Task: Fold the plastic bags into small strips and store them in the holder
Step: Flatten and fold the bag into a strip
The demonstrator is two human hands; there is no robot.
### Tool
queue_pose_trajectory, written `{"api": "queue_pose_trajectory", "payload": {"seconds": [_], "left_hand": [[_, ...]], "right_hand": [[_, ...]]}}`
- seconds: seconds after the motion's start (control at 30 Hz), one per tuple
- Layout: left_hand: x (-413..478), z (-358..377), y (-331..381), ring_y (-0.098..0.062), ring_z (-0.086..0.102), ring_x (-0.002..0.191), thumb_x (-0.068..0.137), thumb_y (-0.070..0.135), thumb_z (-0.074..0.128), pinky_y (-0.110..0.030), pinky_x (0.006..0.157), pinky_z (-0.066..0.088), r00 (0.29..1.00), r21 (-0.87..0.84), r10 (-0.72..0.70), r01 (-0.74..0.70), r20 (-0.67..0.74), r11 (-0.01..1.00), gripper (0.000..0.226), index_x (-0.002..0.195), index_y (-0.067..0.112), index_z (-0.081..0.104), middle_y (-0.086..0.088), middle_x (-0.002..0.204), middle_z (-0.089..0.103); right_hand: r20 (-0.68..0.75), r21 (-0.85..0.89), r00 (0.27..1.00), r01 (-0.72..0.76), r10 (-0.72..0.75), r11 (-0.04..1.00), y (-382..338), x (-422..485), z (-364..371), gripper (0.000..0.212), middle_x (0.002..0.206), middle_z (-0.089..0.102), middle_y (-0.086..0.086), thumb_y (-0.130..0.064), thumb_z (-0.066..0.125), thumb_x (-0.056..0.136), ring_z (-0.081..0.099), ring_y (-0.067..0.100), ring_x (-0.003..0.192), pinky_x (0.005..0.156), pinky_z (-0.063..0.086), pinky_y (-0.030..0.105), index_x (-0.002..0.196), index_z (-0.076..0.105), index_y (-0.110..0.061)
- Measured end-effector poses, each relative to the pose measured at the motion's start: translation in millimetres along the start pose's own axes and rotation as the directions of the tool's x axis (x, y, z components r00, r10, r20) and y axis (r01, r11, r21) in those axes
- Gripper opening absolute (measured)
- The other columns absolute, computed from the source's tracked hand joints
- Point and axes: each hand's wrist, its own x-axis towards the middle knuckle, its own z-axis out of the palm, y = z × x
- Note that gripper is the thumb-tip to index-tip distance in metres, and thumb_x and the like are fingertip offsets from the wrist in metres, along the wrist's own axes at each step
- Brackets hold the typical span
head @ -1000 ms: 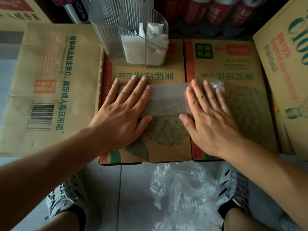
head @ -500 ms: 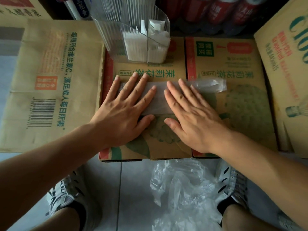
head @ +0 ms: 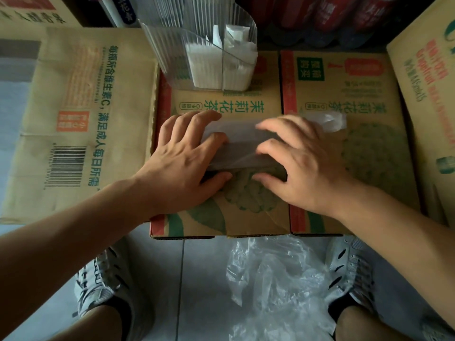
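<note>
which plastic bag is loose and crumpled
The clear crumpled plastic bag between the shoes. The translucent strip, gripped by left hand and right hand, is flat; white ones in the clear ribbed holder are folded.

Grey perforated shoes (head: 101, 284), black socks (head: 342, 310)

The translucent grey-white plastic bag (head: 236, 146) lies on a tan cardboard box (head: 246, 217) printed with green characters, red edge stripes and green leaves. Far off, the clear ribbed plastic holder (head: 170, 52) shows white folded strips (head: 206, 67). On the left, a tan flattened carton (head: 81, 77) carries teal characters, an orange square and a black barcode. Near me, clear crumpled bags (head: 275, 279) lie on pale grey floor tiles (head: 204, 279), between my grey-white shoes (head: 98, 284) with dark slots.
</note>
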Motion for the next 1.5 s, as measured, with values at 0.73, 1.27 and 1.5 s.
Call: {"api": "queue_pose_trajectory", "payload": {"seconds": [0.73, 1.27, 1.5], "left_hand": [[6.2, -7.4, -8.3, -0.026, 0.061, 0.086, 0.097, 0.027, 0.059, -0.041, 0.075, 0.051, 0.979, -0.270, -0.055, -0.001, -0.198, 0.963, 0.019, 0.098, 0.010, 0.067, -0.004, 0.094, 0.065], [22.4, -11.8, -4.6, -0.032, 0.064, 0.083, 0.095, 0.038, 0.054, -0.036, 0.064, 0.046, 0.936, -0.259, -0.313, 0.266, -0.162, 0.928, 0.027, 0.107, 0.017, 0.066, -0.005, 0.097, 0.070], [29.4, -17.8, -8.1, -0.034, 0.063, 0.092, 0.096, 0.041, 0.061, -0.042, 0.071, 0.050, 0.928, -0.144, -0.354, 0.337, -0.112, 0.930, 0.035, 0.125, 0.023, 0.057, -0.004, 0.117, 0.062]], "right_hand": [[0.054, 0.290, 0.992, -0.122, 0.112, 0.949, 7.2, 12.4, -12.3, 0.037, 0.110, 0.063, 0.000, -0.041, 0.066, 0.091, 0.059, 0.022, 0.106, 0.092, 0.051, 0.041, 0.111, 0.064, -0.010], [-0.047, 0.177, 0.881, -0.456, 0.470, 0.872, 12.8, 48.5, -16.5, 0.027, 0.079, 0.062, -0.006, -0.048, 0.063, 0.096, 0.052, 0.013, 0.071, 0.050, 0.025, 0.009, 0.087, 0.065, -0.023], [-0.044, 0.108, 0.896, -0.435, 0.441, 0.894, 15.4, 51.9, -13.7, 0.020, 0.080, 0.060, -0.005, -0.037, 0.066, 0.095, 0.052, 0.016, 0.076, 0.054, 0.027, 0.024, 0.085, 0.067, -0.020]]}}
